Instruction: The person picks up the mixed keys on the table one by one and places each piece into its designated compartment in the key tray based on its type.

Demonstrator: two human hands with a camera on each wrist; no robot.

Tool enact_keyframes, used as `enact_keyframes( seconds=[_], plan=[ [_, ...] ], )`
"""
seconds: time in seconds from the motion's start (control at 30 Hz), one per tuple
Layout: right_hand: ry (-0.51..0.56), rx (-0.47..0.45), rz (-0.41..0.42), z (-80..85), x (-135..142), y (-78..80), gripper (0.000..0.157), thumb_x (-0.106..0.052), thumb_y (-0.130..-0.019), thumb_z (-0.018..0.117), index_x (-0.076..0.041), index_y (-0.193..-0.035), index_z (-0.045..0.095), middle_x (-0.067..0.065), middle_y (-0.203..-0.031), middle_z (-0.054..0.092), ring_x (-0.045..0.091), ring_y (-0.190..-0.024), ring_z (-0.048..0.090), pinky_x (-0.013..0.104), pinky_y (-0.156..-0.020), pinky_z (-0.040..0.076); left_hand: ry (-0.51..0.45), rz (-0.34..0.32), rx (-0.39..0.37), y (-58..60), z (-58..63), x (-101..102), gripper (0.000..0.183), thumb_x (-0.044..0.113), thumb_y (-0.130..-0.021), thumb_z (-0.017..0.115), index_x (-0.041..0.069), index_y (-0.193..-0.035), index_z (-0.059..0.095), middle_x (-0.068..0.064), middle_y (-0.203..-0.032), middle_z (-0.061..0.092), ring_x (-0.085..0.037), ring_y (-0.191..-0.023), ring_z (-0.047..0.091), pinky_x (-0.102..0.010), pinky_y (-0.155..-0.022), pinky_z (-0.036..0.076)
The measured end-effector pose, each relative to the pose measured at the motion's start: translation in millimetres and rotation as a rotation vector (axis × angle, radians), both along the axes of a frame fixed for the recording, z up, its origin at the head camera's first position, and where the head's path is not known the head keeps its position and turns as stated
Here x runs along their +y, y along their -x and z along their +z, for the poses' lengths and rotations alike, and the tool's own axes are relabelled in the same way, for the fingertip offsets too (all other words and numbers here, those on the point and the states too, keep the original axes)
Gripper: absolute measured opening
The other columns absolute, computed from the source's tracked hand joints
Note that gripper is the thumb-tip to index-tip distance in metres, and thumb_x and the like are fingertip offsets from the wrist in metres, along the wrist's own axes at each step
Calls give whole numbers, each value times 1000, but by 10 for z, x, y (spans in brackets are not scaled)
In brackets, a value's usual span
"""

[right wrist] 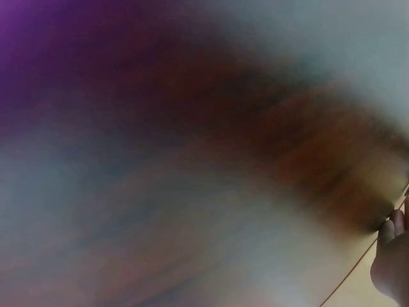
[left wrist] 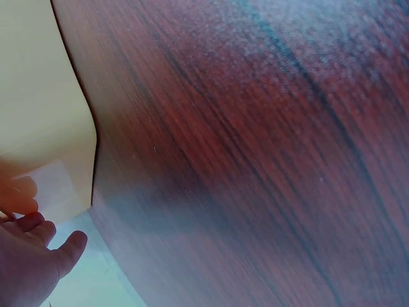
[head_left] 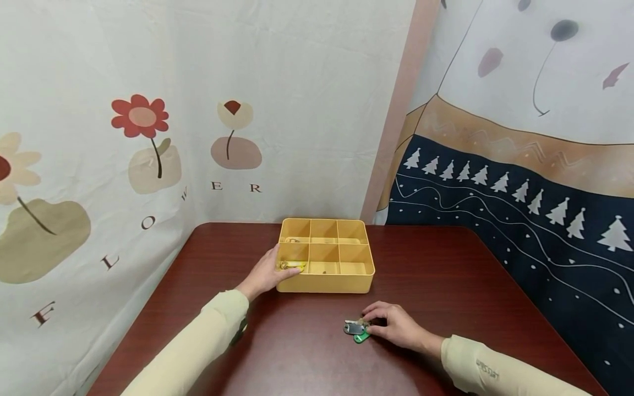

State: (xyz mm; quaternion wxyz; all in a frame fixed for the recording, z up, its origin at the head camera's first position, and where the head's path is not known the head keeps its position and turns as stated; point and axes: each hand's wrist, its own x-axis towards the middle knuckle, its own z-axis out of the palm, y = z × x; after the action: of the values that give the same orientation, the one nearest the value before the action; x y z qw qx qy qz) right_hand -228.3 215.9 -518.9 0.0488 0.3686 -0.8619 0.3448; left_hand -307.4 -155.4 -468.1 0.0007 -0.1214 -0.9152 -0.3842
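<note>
A yellow six-compartment box [head_left: 327, 284] stands on the dark red wooden table. My left hand [head_left: 264, 273] holds its left side near the front corner, the thumb reaching over the rim. In the left wrist view, that hand's fingers are against the box wall [left wrist: 48, 83]. Inside the front left compartment lies a yellow key tag [head_left: 294, 264] with a small metal piece. Closer to me, my right hand [head_left: 398, 327] pinches a small bunch of key tags low over the table: a dark grey one [head_left: 354, 328] and a green one [head_left: 361, 337]. Its fingers partly hide the bunch.
The back left compartment has a small metal item [head_left: 293, 240] in it. Behind the table [head_left: 426, 264] hang a white flower-print curtain [head_left: 307, 110] and, on the right, a dark blue tree-print cloth [head_left: 495, 231]. The right wrist view is mostly blurred.
</note>
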Motion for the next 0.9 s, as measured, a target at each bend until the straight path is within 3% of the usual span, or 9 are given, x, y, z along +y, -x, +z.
enact_keyframes(
  seconds=[0.43, 0.67, 0.9],
  plan=[
    [-5, -16, -27, 0, -15, 11, 9, -15, -85, 78, -24, -88, 78, -3, -107, 70, 12, -98, 65, 30, -85, 51, -13, 7, 8, 0, 0, 7, 104, 42, -87, 75, -3, -157, 11, -27, -156, 26, -40, -143, 27, -54, -114, 25],
    [57, -2, -45, 44, -48, 52, 9, -13, -85, 78, -22, -86, 78, -1, -104, 71, 12, -96, 66, 29, -84, 51, -15, 7, 2, -5, 6, 11, 106, 45, -87, 75, -3, -156, 12, -27, -157, 24, -40, -144, 25, -54, -115, 24],
    [155, -75, -108, 168, -111, 103, 10, -11, -86, 77, -21, -84, 77, 8, -105, 72, 17, -99, 66, 26, -85, 50, -12, 6, 7, -13, 15, 18, 105, 43, -87, 75, -4, -156, 12, -27, -157, 24, -40, -144, 25, -53, -115, 23]
  ],
)
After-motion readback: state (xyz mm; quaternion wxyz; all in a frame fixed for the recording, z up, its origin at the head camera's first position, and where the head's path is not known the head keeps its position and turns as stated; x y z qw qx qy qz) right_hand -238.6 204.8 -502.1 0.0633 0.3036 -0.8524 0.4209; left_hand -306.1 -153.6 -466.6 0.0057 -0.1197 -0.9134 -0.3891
